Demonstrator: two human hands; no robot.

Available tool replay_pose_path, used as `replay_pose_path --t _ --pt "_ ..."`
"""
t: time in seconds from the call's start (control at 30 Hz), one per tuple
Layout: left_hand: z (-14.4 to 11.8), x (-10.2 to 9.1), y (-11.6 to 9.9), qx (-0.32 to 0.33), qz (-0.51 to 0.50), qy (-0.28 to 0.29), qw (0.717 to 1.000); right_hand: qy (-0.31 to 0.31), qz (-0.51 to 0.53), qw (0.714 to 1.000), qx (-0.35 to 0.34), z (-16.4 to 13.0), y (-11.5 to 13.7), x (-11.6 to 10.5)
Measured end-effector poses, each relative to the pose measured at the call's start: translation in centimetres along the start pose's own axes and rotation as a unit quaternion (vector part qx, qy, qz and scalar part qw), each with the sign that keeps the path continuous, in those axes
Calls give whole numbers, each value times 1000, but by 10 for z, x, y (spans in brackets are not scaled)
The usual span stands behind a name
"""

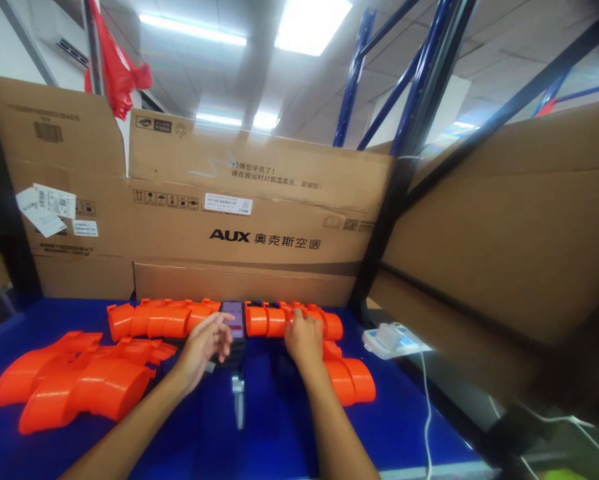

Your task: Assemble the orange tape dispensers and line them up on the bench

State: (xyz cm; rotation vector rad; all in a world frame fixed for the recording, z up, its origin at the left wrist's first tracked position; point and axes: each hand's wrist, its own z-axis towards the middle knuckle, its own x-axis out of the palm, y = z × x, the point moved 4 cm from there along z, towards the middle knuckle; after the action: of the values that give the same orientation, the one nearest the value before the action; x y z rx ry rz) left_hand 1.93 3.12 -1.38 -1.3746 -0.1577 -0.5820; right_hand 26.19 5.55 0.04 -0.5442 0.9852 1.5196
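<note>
A phone (233,319) with a lit screen stands propped at the back of the blue table (274,420), between two rows of orange plastic parts. My left hand (203,348) hovers just left of the phone, fingers apart and curled, one fingertip at the screen's edge. My right hand (303,339) rests palm down on the right row of orange parts (279,320), fingers spread over them. The left row of orange parts (162,317) lies behind my left hand.
A heap of larger orange shells (74,383) lies at the left. More orange pieces (352,380) sit right of my right wrist. A white device (392,339) with a white cable (426,413) sits at the table's right edge. Cardboard boxes (249,220) wall the back and right.
</note>
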Motion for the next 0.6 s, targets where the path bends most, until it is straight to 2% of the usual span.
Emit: replay_pose_path --t 0.17,0.3,0.43,0.6 --pt "-1 1 -1 -1 1 -2 1000 34 -34 998 42 0 0 -3" --pt "-2 2 -1 -3 -7 -7 1000 12 -14 998 56 -1 3 -10" --pt "-1 2 -1 -4 -8 -6 1000 -49 8 997 56 -2 8 -22" --pt "-1 1 1 -5 2 -4 1000 -162 79 984 17 -7 18 -44"
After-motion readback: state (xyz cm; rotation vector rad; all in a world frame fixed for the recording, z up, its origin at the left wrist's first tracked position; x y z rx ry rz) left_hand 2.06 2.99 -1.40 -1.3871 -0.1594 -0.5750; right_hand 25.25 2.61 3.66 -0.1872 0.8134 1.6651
